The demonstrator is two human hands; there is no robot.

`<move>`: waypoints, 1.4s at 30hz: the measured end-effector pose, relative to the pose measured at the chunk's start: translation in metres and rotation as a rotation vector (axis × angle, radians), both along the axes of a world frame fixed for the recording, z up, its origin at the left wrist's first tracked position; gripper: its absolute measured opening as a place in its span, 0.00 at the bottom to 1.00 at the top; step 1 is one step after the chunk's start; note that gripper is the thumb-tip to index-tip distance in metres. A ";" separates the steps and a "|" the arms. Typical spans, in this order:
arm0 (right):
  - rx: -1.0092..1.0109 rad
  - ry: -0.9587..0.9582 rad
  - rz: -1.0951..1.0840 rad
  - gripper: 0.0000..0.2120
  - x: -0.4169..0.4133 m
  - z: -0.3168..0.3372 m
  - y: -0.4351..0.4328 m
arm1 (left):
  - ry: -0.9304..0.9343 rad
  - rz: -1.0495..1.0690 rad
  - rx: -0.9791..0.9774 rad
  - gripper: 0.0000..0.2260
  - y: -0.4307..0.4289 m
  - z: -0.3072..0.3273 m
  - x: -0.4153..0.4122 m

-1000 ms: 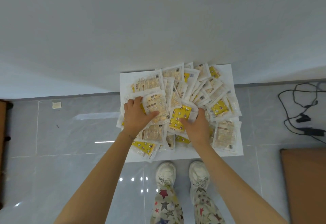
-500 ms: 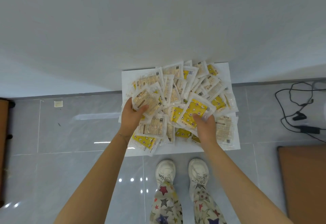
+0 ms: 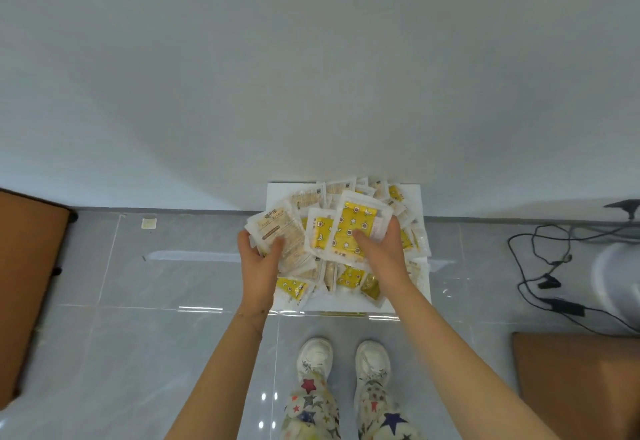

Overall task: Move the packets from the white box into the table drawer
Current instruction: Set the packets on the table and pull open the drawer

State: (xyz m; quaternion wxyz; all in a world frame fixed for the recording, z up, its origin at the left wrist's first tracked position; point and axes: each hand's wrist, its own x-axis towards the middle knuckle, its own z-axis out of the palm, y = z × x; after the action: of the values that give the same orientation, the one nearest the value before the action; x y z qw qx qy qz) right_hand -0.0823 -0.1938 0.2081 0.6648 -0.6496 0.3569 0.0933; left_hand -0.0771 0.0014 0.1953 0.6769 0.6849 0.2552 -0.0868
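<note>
The left grip (image 3: 258,263) holds pale packets (image 3: 278,232), the right grip (image 3: 381,252) holds yellow packets (image 3: 353,228), both just above the white box (image 3: 414,194), which sits on the floor (image 3: 138,301) against the far wall (image 3: 311,76), heaped with loose packets (image 3: 349,275).

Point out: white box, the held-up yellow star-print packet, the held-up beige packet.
white box (image 3: 275,194): head view, bare far-left corner of its surface.
yellow star-print packet (image 3: 358,216): head view, middle of its yellow face.
beige packet (image 3: 277,226): head view, middle of its printed face.
</note>
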 end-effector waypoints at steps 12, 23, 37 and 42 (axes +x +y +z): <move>-0.031 -0.094 0.469 0.33 -0.049 0.111 0.047 | -0.071 0.247 0.031 0.21 0.060 0.124 -0.115; -0.056 -0.187 0.855 0.28 -0.071 0.169 0.206 | -0.108 0.630 0.007 0.20 0.171 0.174 -0.217; -0.005 -0.168 1.072 0.21 -0.128 0.164 0.441 | -0.078 0.954 -0.024 0.20 0.369 0.157 -0.338; -0.001 -0.187 1.210 0.22 -0.149 0.157 0.510 | -0.073 1.111 -0.079 0.19 0.412 0.143 -0.368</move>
State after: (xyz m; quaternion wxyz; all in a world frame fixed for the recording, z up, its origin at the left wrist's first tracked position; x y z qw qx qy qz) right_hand -0.2311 0.3163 0.3653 0.5221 -0.7427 -0.1351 0.3969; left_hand -0.4447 0.4136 0.3384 0.6546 0.4242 0.5508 0.2971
